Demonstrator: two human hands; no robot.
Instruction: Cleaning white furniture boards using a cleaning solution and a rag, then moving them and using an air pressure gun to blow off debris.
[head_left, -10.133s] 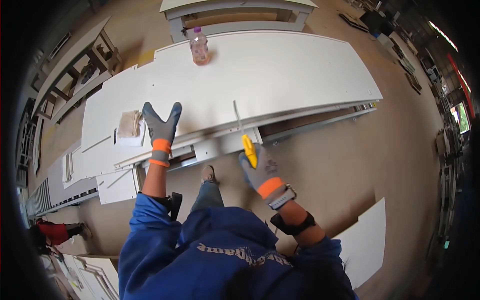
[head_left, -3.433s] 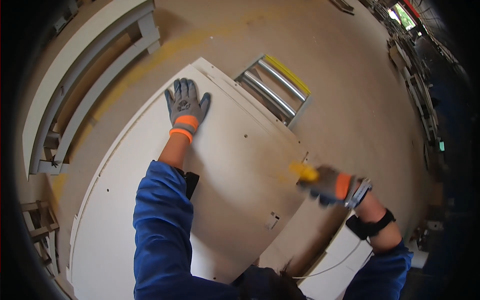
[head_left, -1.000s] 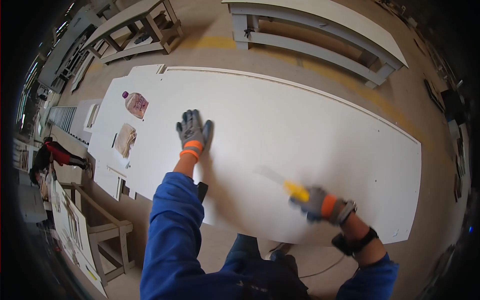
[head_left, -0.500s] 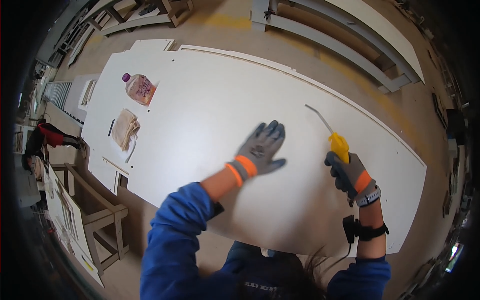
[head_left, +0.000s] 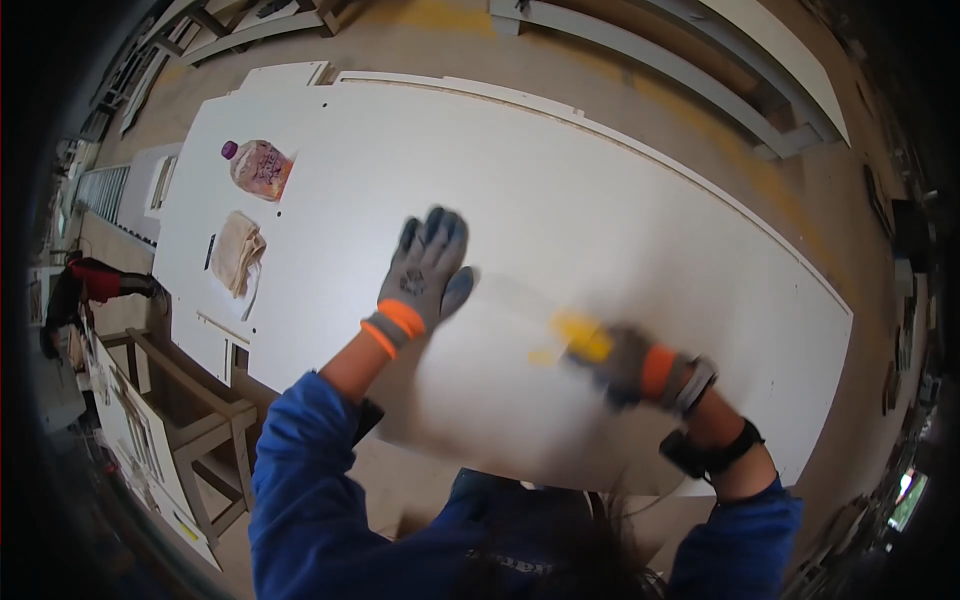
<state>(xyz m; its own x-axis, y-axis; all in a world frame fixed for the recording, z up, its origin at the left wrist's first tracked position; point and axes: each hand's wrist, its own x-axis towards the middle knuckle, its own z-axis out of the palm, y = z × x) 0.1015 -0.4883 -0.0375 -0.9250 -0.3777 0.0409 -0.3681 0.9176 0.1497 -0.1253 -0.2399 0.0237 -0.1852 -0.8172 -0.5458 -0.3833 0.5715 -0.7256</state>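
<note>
One large white panel [head_left: 640, 200] lies flat and serves as the reference for all positions. Beyond its far-left end, a person in a red top [head_left: 90, 285] is partly visible at the picture's edge. On the panel's left end stands one clear plastic bottle with a purple cap [head_left: 258, 166], lying on its side, and just nearer the person's side of it sits one folded beige cloth [head_left: 237, 251]; the two are close but apart. Below the panel's left end, one wooden trestle [head_left: 200, 420] shows. Nothing lies on the panel between these items and the hands.

Left hand [head_left: 424, 270]: gloved in grey with an orange cuff, fingers spread wide, palm pressed flat on the panel near its middle. It holds nothing.

Right hand [head_left: 640, 365]: gloved likewise, blurred, closed around one yellow-handled tool [head_left: 580, 338] over the panel's near edge, right of the left hand. The tool's working end is too blurred to tell whether it touches the panel.

Beyond the panel's far edge, long pale frames [head_left: 680, 45] rest on the floor.
</note>
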